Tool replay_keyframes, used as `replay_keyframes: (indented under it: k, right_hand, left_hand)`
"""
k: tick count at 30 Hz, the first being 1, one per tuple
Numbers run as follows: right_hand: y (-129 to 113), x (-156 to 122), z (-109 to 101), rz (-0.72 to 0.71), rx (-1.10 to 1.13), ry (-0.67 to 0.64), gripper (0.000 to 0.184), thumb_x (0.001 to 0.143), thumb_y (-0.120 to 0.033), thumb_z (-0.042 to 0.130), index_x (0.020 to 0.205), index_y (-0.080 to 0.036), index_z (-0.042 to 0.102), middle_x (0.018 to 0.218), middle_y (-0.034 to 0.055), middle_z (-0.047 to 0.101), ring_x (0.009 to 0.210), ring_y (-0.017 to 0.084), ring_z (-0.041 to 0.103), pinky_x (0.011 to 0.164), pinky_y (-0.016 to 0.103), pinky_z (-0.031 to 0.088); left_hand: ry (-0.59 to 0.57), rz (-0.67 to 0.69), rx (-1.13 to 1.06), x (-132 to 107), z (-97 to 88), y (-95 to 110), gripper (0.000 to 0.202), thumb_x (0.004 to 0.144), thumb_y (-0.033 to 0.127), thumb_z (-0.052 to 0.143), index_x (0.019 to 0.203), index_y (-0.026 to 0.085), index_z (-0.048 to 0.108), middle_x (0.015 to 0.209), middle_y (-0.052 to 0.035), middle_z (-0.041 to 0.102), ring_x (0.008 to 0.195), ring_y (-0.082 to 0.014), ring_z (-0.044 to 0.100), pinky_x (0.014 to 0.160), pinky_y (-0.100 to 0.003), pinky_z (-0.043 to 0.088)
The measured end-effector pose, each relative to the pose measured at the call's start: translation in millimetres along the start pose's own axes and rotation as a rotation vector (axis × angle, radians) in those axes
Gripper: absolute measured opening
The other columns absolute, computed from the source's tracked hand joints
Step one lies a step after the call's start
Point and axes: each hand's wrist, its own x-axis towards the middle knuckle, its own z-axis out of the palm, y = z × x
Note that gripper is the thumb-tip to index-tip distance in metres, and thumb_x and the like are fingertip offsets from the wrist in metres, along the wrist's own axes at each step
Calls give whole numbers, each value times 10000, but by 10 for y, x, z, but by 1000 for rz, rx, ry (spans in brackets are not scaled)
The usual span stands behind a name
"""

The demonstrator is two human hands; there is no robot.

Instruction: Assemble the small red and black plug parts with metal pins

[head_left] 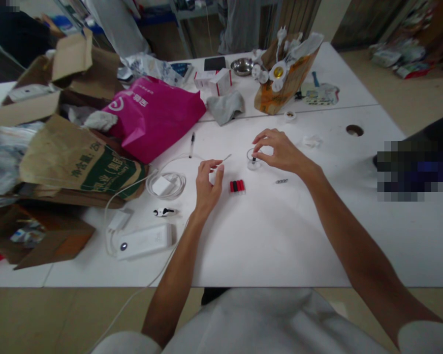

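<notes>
In the head view my left hand (pixel 208 182) is closed in a pinch over the table's middle. A thin, light-coloured stick (pixel 227 157) pokes out from its fingertips to the right. My right hand (pixel 278 150) pinches a small dark piece (pixel 254 158) at the mouth of a small clear cup (pixel 253 166); how deep the piece reaches inside I cannot tell. Between the hands, nearer to me, lies a row of several small red and black cylinders (pixel 237 186) with clear or pale ends. Below my right hand are some small dark metal pieces (pixel 281 181), perhaps springs.
To the left are a coiled white cable (pixel 166 186), a white power bank (pixel 145 242), a pen (pixel 192 145) and a magenta bag (pixel 155 115). Cardboard boxes (pixel 40 241) crowd the left edge. At the back stand a grey cloth (pixel 226 107) and a paper bag (pixel 284 88). A cable hole (pixel 355 130) is at right.
</notes>
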Motion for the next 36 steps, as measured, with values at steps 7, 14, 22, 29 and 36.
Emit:
replay_keyframes:
  k: [7, 14, 22, 29, 36]
  right_hand:
    - [3, 1, 9, -7, 12, -11, 95, 1019, -340, 798, 950, -275, 798, 1246, 87, 794, 1240, 338, 703, 1164, 597, 490]
    - [-41, 14, -50, -24, 13, 10, 147, 1039, -392, 787, 942, -281, 790, 1240, 90, 800, 1207, 342, 711, 1134, 603, 516]
    - [-245, 51, -321, -29, 41, 76, 208, 1056, -486, 779, 967, -300, 807, 1233, 87, 811, 1218, 360, 717, 1164, 641, 517]
    - [-455, 63, -604, -32, 53, 125, 187, 1056, -477, 799, 999, -301, 823, 1266, 75, 810, 1265, 379, 725, 1200, 672, 531]
    - [-646, 47, -770, -73, 41, 187, 144, 1027, -434, 838, 997, -295, 813, 1220, 90, 832, 1214, 347, 758, 1160, 594, 589]
  left_hand:
    - [-10, 4, 18, -1, -6, 8, 391, 1195, 598, 557, 1250, 252, 728, 1243, -104, 743, 1146, -242, 714, 1001, -413, 596]
    - [-8, 4, 5, -2, -6, 10, 370, 1194, 582, 572, 1246, 255, 737, 1239, -100, 745, 1129, -239, 711, 992, -414, 588]
    - [-13, 8, -3, -2, -7, 29, 371, 1191, 583, 580, 1246, 253, 739, 1232, -95, 740, 1119, -235, 716, 992, -415, 592]
    - [-12, 16, -7, -7, 6, 15, 361, 1193, 569, 582, 1249, 250, 741, 1219, -92, 735, 1114, -232, 714, 988, -405, 583]
    - [-13, 20, -22, -8, 19, -1, 358, 1191, 546, 600, 1249, 226, 749, 1223, -99, 741, 1116, -227, 705, 984, -390, 563]
